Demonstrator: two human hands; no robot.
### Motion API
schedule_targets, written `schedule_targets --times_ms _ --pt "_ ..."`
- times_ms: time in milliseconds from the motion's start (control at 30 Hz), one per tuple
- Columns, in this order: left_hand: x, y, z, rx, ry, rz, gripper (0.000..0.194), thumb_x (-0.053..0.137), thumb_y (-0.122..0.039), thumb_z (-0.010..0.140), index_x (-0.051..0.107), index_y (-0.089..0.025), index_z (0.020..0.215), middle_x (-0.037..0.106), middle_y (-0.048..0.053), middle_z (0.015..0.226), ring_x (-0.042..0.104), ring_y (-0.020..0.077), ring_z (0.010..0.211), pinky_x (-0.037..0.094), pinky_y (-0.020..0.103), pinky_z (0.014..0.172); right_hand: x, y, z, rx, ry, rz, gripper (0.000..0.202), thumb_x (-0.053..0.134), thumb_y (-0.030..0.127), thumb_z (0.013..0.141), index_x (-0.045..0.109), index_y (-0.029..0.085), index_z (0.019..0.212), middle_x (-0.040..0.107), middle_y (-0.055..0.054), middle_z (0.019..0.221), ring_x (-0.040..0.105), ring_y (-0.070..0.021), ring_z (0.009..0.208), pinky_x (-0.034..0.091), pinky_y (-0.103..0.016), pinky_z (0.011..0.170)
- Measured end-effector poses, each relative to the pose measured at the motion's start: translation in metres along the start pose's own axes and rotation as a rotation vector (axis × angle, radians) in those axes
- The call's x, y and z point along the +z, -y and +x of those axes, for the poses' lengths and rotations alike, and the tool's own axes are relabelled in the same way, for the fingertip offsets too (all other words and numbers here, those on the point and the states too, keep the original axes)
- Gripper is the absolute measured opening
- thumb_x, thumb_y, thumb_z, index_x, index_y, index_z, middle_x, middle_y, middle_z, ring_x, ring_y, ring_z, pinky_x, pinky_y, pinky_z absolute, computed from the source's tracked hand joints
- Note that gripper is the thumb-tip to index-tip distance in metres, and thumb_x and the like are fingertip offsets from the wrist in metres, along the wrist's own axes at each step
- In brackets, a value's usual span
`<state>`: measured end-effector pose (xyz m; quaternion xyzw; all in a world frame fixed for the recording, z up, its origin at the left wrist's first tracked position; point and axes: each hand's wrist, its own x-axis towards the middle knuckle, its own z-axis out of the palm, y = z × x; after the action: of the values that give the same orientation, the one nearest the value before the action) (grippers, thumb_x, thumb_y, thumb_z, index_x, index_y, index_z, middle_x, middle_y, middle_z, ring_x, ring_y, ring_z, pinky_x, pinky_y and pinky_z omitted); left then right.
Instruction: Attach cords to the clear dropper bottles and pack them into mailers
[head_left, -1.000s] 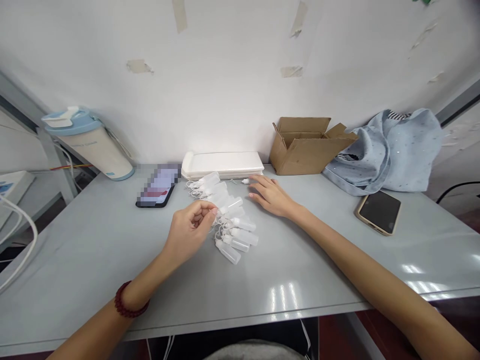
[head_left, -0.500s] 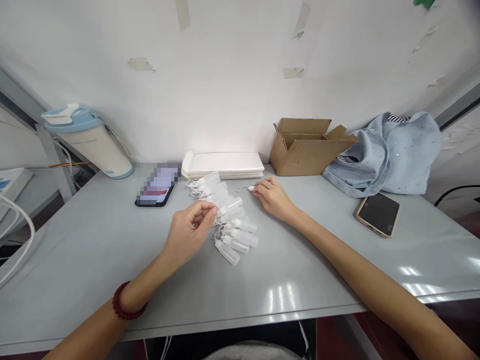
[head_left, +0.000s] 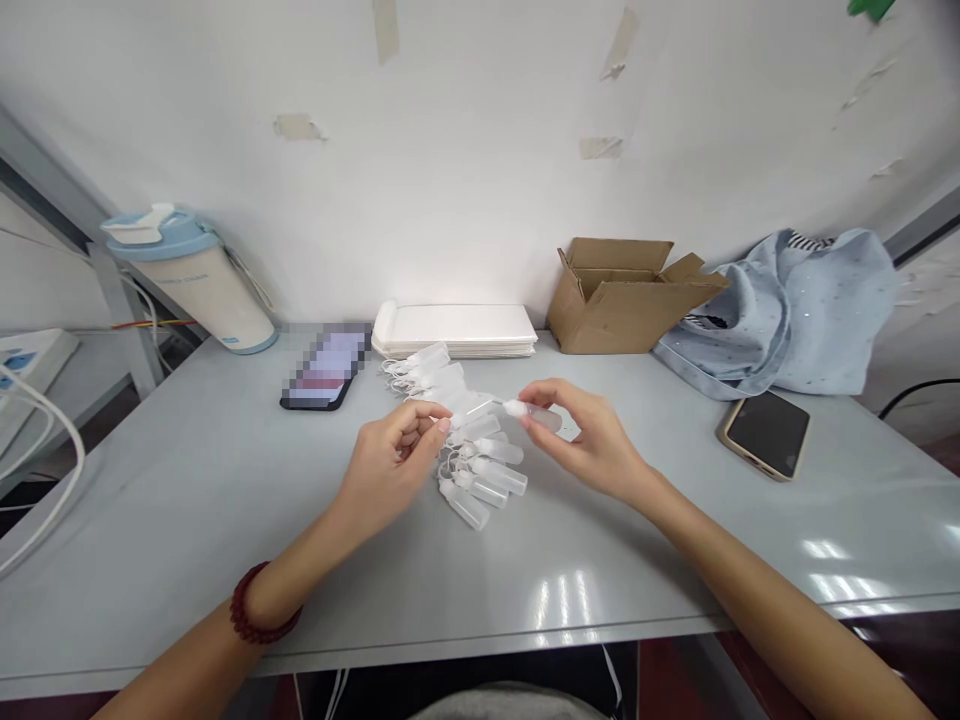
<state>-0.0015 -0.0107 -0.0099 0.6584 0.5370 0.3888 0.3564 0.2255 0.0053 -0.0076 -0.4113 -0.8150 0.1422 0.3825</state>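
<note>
My right hand [head_left: 581,430] grips a small translucent squeeze bottle [head_left: 544,416] with a white cap, its capped end pointing left. The thumb and index finger of my left hand [head_left: 401,450] are pinched together at the cap end of another small squeeze bottle [head_left: 474,408], which lies over the pile. Beneath and around it, a row of several such bottles [head_left: 491,475] lies overlapped on the table, white string loops at their capped ends. My left fingertips partly hide that cap.
Behind the bottles is a stack of white envelopes [head_left: 461,330]. An opened cardboard box [head_left: 611,315], a light blue cloth bag [head_left: 817,310] and a phone [head_left: 769,435] are to the right. On the left are another phone [head_left: 322,375] and a tumbler [head_left: 210,290] on the grey table [head_left: 600,550].
My right hand has turned and come back nearer to me, and the bottle in it now shows between the fingers. My left hand stays pinched by the pile. The view has shifted slightly.
</note>
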Motion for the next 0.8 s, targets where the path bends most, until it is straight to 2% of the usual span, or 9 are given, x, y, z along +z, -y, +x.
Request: schedule_targets --times_ms 100,200,333,600,800 --pt "0.0 0.002 0.0 -0.013 0.043 -0.06 0.026 0.047 -0.04 0.089 0.061 -0.018 0.089 0.051 -0.003 0.062 0.044 0.0104 0.053 0.035 0.021 0.048 0.004 0.004 -0.003 -0.119 0.014 -0.008 0.014 0.053 0.02 0.087 0.054 0.02 0.101 0.064 -0.004 0.089 0.06 -0.0162 0.079 0.051 -0.029 0.07" --pt "0.0 0.005 0.0 -0.008 0.078 -0.085 0.036 0.039 -0.043 0.093 0.062 -0.017 0.083 0.051 -0.002 0.065 0.037 0.0085 0.048 0.032 0.023 0.048 0.008 0.001 -0.005 -0.246 -0.006 -0.043 0.017 0.051 0.018 0.088 0.052 0.019 0.105 0.062 -0.008 0.094 0.06 -0.0171 0.083 0.052 -0.03 0.071" --pt "0.001 0.006 0.0 -0.008 0.105 -0.088 0.037 0.04 -0.043 0.092 0.06 -0.016 0.075 0.048 -0.003 0.061 0.037 0.0086 0.049 0.032 0.022 0.048 0.011 -0.001 -0.005 -0.345 -0.011 -0.102 0.017 0.05 0.014 0.088 0.052 0.017 0.105 0.062 -0.011 0.095 0.06 -0.0182 0.086 0.053 -0.031 0.071" --pt "0.001 0.001 0.002 -0.025 0.159 -0.061 0.03 0.049 -0.036 0.088 0.057 -0.017 0.067 0.05 -0.004 0.059 0.043 0.0087 0.052 0.033 0.02 0.049 0.012 0.003 -0.005 -0.401 -0.039 -0.182 0.013 0.049 0.011 0.088 0.054 0.015 0.1 0.063 -0.012 0.093 0.06 -0.0183 0.082 0.053 -0.031 0.066" --pt "0.0 -0.002 0.001 -0.033 0.214 -0.129 0.026 0.053 -0.034 0.086 0.059 -0.017 0.069 0.052 -0.003 0.06 0.044 0.0091 0.055 0.034 0.02 0.05 0.013 0.0 -0.005 -0.386 -0.056 -0.168 0.014 0.05 0.009 0.087 0.055 0.014 0.099 0.062 -0.012 0.093 0.06 -0.0177 0.083 0.054 -0.032 0.069"
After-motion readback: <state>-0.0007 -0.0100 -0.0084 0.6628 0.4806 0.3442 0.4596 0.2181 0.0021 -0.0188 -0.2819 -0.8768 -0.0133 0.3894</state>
